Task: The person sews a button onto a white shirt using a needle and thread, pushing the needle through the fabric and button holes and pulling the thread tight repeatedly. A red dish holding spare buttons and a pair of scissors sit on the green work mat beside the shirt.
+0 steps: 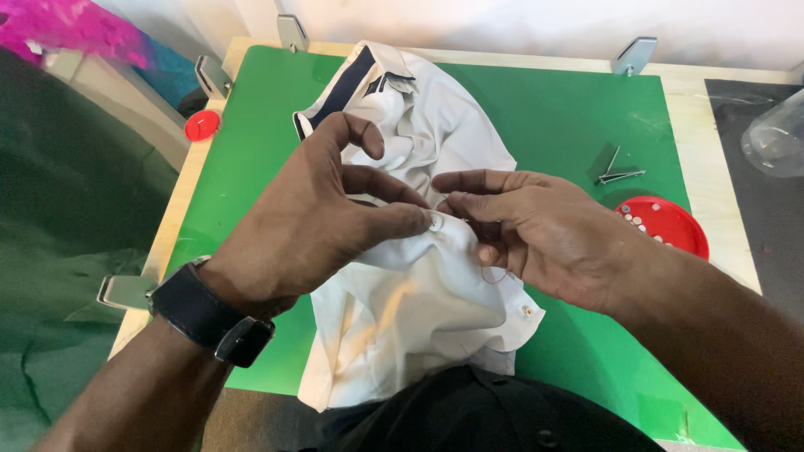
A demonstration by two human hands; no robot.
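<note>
A white shirt (pixel 419 301) with a dark navy collar trim lies crumpled on a green mat (pixel 553 117). My left hand (pixel 322 226) pinches a raised fold of the shirt and presses a small white button (pixel 436 222) against it with thumb and fingertip. My right hand (pixel 536 230) meets it from the right, its fingers closed on the same fold beside the button. A thin red thread (pixel 492 274) loops under my right fingers. A needle cannot be made out. A black watch sits on my left wrist.
A red lid (pixel 670 224) holding several small buttons sits right of my right hand. Small metal snips (pixel 617 172) lie behind it. A little red cap (pixel 202 125) rests at the mat's left edge. A clear plastic container (pixel 775 138) stands far right. Metal clamps hold the board.
</note>
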